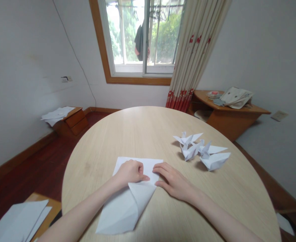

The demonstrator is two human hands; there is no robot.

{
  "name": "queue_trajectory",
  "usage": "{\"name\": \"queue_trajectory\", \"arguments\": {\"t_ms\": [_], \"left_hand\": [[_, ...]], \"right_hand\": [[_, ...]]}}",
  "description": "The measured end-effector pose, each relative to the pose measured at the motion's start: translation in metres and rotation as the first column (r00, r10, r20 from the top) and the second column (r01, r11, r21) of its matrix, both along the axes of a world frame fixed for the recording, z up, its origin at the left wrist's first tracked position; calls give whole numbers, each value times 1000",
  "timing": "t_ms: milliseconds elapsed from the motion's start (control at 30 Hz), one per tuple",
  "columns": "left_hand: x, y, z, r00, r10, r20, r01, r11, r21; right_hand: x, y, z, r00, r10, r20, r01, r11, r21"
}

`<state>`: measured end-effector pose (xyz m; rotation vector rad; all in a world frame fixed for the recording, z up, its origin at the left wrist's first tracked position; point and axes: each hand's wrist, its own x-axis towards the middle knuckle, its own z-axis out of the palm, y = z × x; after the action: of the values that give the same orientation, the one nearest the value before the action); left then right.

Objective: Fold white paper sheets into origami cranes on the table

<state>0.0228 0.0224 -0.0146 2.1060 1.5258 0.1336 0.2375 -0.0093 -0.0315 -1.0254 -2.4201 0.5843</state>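
Observation:
A white sheet of paper (120, 210) lies on the round table in front of me, with a flap folded over along its right side. My left hand (130, 173) rests on the sheet, its fingers curled into a loose fist and its thumb pressed on the paper just above the flap. At the sheet's right edge is my right hand (169, 178), fingers stretched out and apart, fingertips and thumb touching the paper. Several folded white paper cranes (215, 161) stand in a cluster to the right, apart from both hands.
The round wooden table (148, 127) fills the middle. More white paper (19, 218) is stacked at lower left. Behind are a small drawer cabinet (74, 122) bearing papers, a corner desk (228, 117) with a cloth bag (238, 96), a curtain (195, 50) and a window.

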Motion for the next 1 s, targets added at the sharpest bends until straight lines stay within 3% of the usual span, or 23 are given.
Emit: {"name": "queue_trajectory", "arguments": {"t_ms": [600,833,1000], "left_hand": [[-11,3,-2,972,-100,211,110,993,-37],[-14,7,-5,902,-274,334,223,957,183],[-15,7,-2,874,-313,373,280,950,139]], "right_hand": [[-3,3,-9,994,-6,-106,-3,996,-84],[-2,3,-11,992,-3,-127,-10,995,-103],[-2,3,-11,990,-8,-141,-8,993,-114]]}}
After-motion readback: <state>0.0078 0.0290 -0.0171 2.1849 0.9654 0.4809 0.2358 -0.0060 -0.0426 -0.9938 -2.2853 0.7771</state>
